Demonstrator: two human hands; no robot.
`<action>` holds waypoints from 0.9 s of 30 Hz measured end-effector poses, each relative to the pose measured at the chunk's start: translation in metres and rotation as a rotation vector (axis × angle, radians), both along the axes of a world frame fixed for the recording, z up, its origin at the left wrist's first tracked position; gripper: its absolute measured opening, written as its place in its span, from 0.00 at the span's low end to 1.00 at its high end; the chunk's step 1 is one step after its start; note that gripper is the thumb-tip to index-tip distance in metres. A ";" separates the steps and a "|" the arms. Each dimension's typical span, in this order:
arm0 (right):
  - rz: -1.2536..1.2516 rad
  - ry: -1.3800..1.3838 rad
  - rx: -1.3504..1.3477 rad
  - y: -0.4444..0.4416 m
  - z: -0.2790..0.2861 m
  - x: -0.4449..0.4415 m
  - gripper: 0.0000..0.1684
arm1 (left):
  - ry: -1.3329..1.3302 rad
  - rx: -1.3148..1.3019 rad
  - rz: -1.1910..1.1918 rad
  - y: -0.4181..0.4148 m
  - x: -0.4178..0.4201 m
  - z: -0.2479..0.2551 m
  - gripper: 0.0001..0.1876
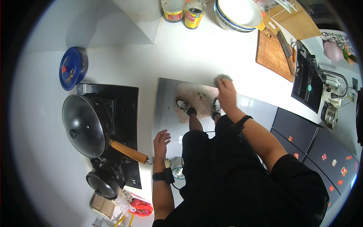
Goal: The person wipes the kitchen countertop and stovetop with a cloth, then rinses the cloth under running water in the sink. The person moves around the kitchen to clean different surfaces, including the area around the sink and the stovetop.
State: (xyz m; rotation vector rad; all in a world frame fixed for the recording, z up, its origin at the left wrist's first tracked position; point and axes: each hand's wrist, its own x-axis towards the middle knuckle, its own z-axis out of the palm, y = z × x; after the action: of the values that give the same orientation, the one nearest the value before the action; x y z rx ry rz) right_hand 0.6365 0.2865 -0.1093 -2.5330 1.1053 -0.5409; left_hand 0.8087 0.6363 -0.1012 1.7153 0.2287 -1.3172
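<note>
My right hand (pixel 227 92) presses a greyish-green cloth or scouring pad (pixel 223 79) against the front edge of the white countertop (pixel 187 62). The pad is blurred, so its exact kind is unclear. Lower on the left, my left hand (pixel 162 142) hangs beside the hob counter with its fingers apart and nothing in them. Closest to it is the wooden handle (pixel 129 151) of a lidded wok (pixel 85 124), which stands on the black gas hob (pixel 127 113).
A cutting board (pixel 273 54) with knives on it lies left of the black sink (pixel 307 82). Stacked bowls (pixel 239 14) and sauce bottles (pixel 194 14) stand at the back. A blue lidded pot (pixel 72 68) and a smaller pot (pixel 103 181) flank the wok. Dark cabinet fronts (pixel 326 153) are at right.
</note>
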 end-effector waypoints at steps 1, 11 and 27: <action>0.036 0.012 0.009 0.004 0.002 0.017 0.22 | 0.006 0.004 0.003 0.000 -0.001 0.000 0.17; 0.113 0.062 0.100 -0.026 0.008 -0.045 0.22 | 0.005 -0.011 -0.007 -0.026 0.006 -0.005 0.16; -0.005 0.062 -0.042 -0.071 0.001 -0.071 0.14 | 0.004 -0.063 -0.096 -0.042 0.020 -0.012 0.15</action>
State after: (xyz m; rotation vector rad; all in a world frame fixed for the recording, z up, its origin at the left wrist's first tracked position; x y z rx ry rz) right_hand 0.5655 0.2152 -0.1079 -2.6007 1.1331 -0.4947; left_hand 0.8283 0.5944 -0.1131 1.6882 0.1070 -1.3827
